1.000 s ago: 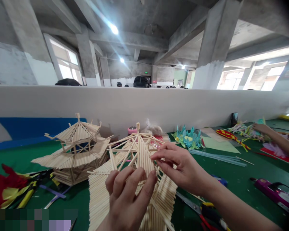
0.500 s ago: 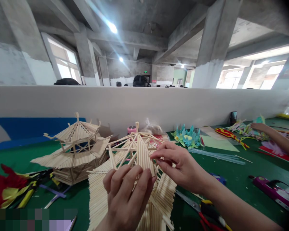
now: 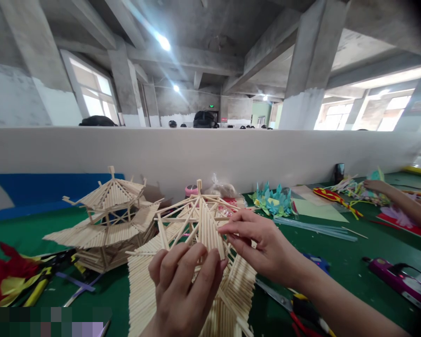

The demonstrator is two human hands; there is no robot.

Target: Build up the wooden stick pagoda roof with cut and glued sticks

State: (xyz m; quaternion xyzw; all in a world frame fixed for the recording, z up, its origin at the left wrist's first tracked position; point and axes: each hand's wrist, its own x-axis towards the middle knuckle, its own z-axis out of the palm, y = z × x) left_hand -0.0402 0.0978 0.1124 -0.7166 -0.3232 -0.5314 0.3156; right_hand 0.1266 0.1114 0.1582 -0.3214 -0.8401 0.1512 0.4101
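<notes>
Nearest, the left hand [image 3: 187, 288] curled over the front of the stick pavilion [image 3: 143, 281], its grip half-folded against the lower end of a roof panel [image 3: 207, 227]. Beyond it, the right hand [image 3: 254, 238] had thumb and fingertips almost together at the panel's right edge; whether either grip pinched a stick could not be told. The pavilion stood directly in front of the person.

Uneven pressure from the two hands seemed the likeliest trouble: it might have skewed a stick or opened a gap in the row. The thin ribs beside the panel looked easy to snap if a knuckle leaned on them, and the right forearm could have caught the scissors [image 3: 275, 296] near it.

The green tabletop [image 3: 340, 262] was cluttered, with a purple device [image 3: 400, 282] to the right, a second stick pavilion [image 3: 108, 229] to the left and a teal paper flower [image 3: 274, 200] farther back. A pale partition [image 3: 210, 152] closed off its far side; behind rose bare concrete pillars [image 3: 305, 70], bright windows and ceiling lamps.
</notes>
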